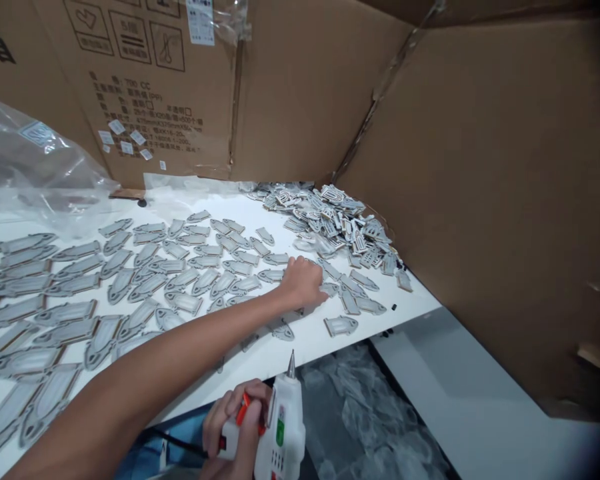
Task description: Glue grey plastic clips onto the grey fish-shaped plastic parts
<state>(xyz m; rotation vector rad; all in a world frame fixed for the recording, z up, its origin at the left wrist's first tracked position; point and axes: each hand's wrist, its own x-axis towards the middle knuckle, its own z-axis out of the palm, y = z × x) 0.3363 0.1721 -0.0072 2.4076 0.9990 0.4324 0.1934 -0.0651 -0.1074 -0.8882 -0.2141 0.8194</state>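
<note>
My left hand (304,283) reaches across the white table, its fingers curled down among flat grey boat-shaped pieces (183,301). What lies under those fingers is hidden from view. Close to my body, my right hand (237,420) is wrapped around a white hot glue gun (283,427) with an orange trigger and a green label. The gun's metal nozzle points up, just below the table's front edge. One loose grey piece (341,325) lies to the right of my left hand, near that edge.
A heap of similar pieces (337,217) sits at the back right against cardboard walls (480,167). Clear plastic sheeting (35,167) drapes over the back left. Below the table edge are translucent plastic bags (365,413). Small black bits (394,307) lie near the right corner.
</note>
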